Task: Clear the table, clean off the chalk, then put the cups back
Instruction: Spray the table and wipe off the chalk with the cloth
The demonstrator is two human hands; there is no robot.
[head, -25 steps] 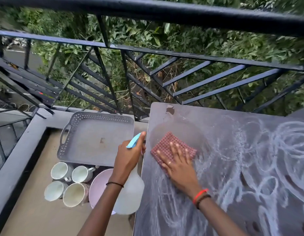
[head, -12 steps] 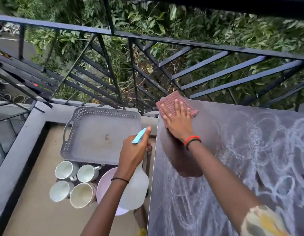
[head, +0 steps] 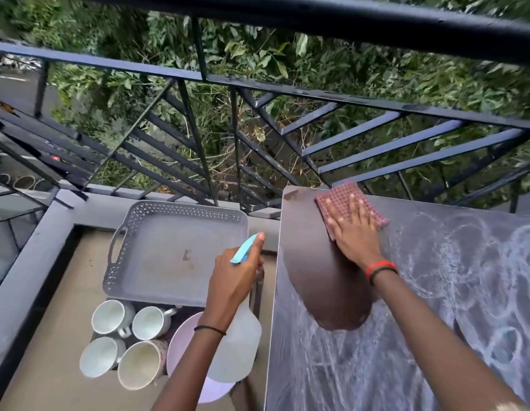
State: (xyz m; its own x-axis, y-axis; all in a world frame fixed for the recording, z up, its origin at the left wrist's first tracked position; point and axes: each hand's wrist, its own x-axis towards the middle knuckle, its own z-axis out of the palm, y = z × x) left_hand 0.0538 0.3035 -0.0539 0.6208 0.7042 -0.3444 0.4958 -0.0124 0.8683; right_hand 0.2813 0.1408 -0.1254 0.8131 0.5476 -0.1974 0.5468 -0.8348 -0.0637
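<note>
Up at the table's [head: 332, 366] far left corner, the checked cloth [head: 340, 200] lies under the flat, spread right hand [head: 354, 235] (chalk smears the rest), while the left hand [head: 234, 280] grips a spray bottle [head: 237, 348] above four cups [head: 121, 342]

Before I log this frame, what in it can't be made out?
Head view only:
- Table: right and near parts cut off by the frame edge, so the chalk's full extent is unknown.
- Spray bottle: its neck is hidden by the left hand.
- Cloth: partly under the right hand.
- Pink bowl: contents hidden by the bottle and forearm.
- What the cups stand on.
</note>
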